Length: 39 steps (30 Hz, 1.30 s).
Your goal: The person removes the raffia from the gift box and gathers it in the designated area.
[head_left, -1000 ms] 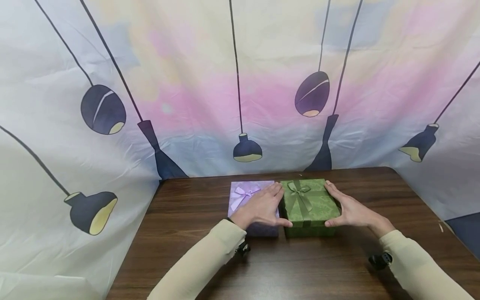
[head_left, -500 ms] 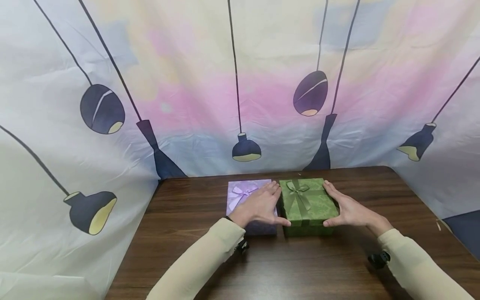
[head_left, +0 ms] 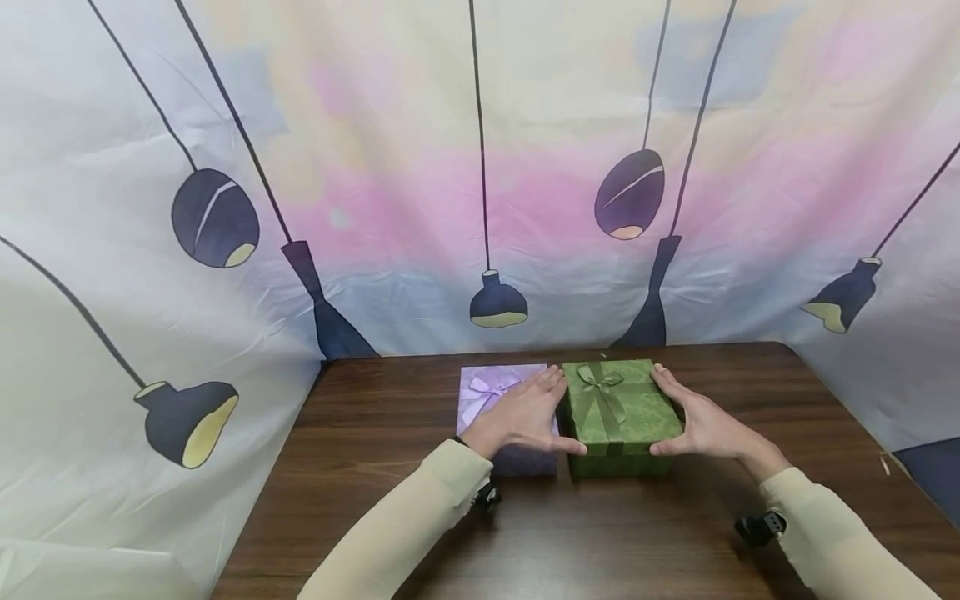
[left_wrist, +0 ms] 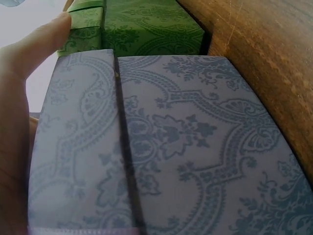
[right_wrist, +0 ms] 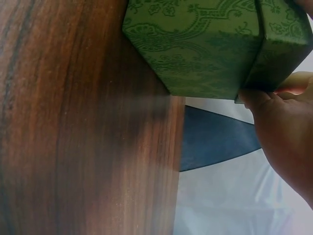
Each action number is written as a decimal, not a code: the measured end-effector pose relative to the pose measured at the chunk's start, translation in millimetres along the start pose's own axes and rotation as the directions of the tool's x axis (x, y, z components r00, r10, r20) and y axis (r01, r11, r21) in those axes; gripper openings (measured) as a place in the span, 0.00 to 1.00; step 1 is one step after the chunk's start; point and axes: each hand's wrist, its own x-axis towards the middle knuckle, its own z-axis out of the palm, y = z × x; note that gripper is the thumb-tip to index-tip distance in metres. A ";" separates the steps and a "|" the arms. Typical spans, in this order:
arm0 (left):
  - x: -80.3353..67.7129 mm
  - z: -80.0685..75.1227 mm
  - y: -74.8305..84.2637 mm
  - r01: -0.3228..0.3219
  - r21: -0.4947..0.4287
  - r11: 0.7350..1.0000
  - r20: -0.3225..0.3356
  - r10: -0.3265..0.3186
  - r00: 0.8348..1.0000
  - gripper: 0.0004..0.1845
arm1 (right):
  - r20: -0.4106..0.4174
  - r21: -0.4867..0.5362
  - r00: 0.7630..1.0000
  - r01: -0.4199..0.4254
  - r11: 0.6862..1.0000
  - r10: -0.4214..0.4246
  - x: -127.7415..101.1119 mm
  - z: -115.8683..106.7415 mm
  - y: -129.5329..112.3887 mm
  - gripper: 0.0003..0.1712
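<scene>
A green gift box with a patterned lid and green ribbon bow stands on the table, right of a purple gift box with a lilac bow. My left hand reaches across the purple box and grips the green box's left side, thumb at the front of the lid. On the opposite side, my right hand grips the lid, fingers at the far right corner and thumb at the near one. In the right wrist view, the lid sits on the box with a thin seam below it. My left arm partly hides the purple box.
Both boxes sit towards the back of a dark brown wooden table. Behind it hangs a cloth printed with lamps. Each wrist carries a small black device, like the one at the right.
The head view shifts slightly. Hands and boxes keep their places relative to one another.
</scene>
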 end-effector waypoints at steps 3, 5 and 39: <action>0.6 -0.4 0.1 0.000 -0.007 1.000 0.002 0.000 1.000 0.62 | -0.005 -0.008 1.000 -0.004 1.000 0.004 -0.5 -1.0 -0.7 0.69; 1.0 -0.7 0.1 -0.001 -0.011 1.000 0.002 0.001 1.000 0.62 | -0.003 -0.012 1.000 -0.008 1.000 0.008 -0.9 -1.8 -1.3 0.69; -10.3 -21.8 1.9 0.009 -0.204 0.979 -0.086 -0.027 0.996 0.62 | -0.077 -0.033 0.996 0.031 0.999 -0.033 -6.2 -23.2 -19.1 0.66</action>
